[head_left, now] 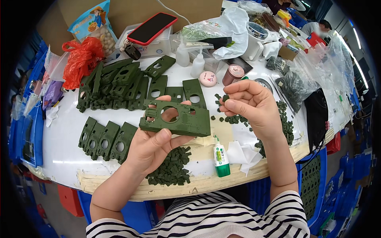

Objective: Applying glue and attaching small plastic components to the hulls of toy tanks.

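Dark green, the hull (188, 123) is held above the worktop (63, 139) in the left hand (147, 150), whose fingers are clamped round it, thumb at the near wall. The right hand (254, 105), to the right and apart from the hull, has its fingers pinched on 1 small block (226, 97). Good handling here, I judge, wants a firm but light left grip, thumb clear of the openings, and the block held by its edges. The hull's long axis runs left to right, its right end slightly nearer; the end with 2 small cutouts points left.
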### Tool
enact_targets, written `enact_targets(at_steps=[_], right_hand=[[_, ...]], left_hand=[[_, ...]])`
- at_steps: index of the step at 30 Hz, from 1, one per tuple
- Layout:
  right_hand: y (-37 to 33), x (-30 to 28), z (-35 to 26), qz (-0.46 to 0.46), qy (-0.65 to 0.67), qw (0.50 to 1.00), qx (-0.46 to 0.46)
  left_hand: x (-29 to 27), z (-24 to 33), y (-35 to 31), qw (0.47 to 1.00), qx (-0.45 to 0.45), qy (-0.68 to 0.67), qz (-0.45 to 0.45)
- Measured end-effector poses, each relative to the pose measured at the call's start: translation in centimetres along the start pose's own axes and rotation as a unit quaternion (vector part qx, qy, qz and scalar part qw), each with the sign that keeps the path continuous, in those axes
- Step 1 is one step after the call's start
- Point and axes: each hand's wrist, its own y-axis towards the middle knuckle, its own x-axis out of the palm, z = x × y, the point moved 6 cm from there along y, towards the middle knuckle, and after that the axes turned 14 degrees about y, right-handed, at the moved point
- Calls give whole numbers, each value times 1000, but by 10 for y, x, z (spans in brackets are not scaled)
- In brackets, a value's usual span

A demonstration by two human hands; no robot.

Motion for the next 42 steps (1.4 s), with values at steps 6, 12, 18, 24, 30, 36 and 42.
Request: enact_targets(at_steps=[6,12,18,24,30,36,42], right_hand=[[-2,4,4,-4,-8,1000,-1],[-6,7,6,1,-5,1000,10],[-12,19,7,-27,-19,999,9],[-16,26,9,-67,-100,989,-82],[-17,27,15,-59,-60,996,-41],[-17,26,19,-45,-49,998,-14],[-18,27,22,-48,-26,999,-5]], left_hand=[[5,1,0,1000,1,28,4],[9,2,1,989,67,134,-3],[14,5,-6,947,167,271,-42],[24,12,-9,895,234,376,-56],[28,12,-11,881,247,398,-61],[25,10,-12,868,250,424,-55],[25,9,-12,861,251,438,-57]])
